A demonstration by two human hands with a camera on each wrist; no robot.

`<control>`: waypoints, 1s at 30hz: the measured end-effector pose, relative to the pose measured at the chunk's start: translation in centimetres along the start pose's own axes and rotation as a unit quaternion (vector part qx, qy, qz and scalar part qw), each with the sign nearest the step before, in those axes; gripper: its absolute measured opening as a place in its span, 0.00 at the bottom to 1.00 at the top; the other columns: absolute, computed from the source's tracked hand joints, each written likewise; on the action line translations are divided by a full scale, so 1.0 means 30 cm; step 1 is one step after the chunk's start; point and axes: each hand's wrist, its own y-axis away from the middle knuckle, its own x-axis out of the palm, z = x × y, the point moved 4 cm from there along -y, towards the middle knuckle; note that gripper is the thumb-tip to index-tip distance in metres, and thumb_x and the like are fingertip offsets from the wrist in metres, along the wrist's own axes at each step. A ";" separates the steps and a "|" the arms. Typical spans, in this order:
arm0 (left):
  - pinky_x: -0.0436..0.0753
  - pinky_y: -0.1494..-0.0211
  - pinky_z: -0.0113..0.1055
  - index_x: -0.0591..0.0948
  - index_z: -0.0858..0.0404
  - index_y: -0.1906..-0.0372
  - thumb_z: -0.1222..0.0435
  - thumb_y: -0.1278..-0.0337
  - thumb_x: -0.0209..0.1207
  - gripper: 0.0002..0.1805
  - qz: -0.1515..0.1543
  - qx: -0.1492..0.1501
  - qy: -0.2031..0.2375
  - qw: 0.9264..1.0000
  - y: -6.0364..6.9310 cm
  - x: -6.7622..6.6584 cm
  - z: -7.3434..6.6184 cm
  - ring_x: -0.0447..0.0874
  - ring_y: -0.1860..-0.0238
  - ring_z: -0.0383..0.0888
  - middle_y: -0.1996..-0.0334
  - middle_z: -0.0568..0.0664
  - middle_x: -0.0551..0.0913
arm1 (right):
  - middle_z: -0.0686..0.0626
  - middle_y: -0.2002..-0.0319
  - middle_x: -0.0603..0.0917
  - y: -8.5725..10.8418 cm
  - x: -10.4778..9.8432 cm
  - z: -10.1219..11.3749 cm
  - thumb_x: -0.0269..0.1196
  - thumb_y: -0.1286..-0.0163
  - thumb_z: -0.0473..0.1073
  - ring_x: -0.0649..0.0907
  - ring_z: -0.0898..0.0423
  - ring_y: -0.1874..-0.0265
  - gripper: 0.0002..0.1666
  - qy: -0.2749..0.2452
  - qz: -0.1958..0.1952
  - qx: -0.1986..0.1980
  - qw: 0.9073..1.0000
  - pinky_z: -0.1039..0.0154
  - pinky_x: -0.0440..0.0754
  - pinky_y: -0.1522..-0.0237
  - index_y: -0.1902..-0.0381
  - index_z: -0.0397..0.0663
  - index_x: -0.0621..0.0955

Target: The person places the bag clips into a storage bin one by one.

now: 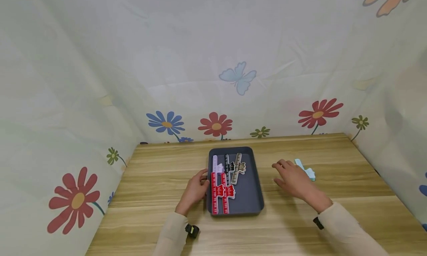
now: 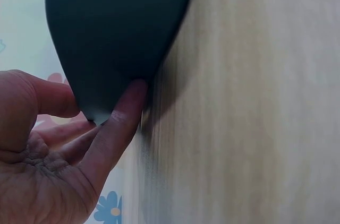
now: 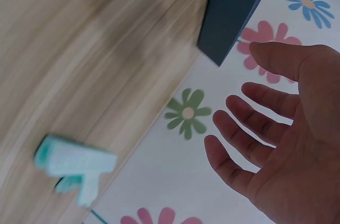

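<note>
My left hand (image 1: 196, 186) rests against the left wall of a dark grey tray (image 1: 248, 196). In the left wrist view its fingers touch the tray's outer wall, one low beside the table, with the thumb at the rim. My right hand (image 1: 295, 180) hovers over the table right of the tray, fingers apart, holding nothing. Partly behind it lies a light teal clip (image 1: 309, 173), also seen in the right wrist view. Several keyboard-printed clips lie in the tray: red clips (image 1: 214, 200), a lilac clip (image 1: 215, 163), a black clip (image 1: 227, 168) and a black-and-gold clip (image 1: 237, 168).
The tray stands on a wood-grain table (image 1: 160, 174). A pale curtain (image 1: 186, 92) with printed flowers and a butterfly hangs along the table's back and sides. Bare tray floor shows right of the clips.
</note>
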 end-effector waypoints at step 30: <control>0.85 0.66 0.34 0.69 0.62 0.30 0.67 0.32 0.53 0.26 0.003 -0.005 -0.001 1.000 -0.001 0.001 0.000 0.85 0.48 0.54 0.45 0.65 0.82 | 0.35 0.47 0.77 0.127 0.025 -0.273 0.62 0.46 0.25 0.78 0.35 0.50 0.29 0.015 0.009 0.045 0.999 0.39 0.80 0.64 0.43 0.35 0.75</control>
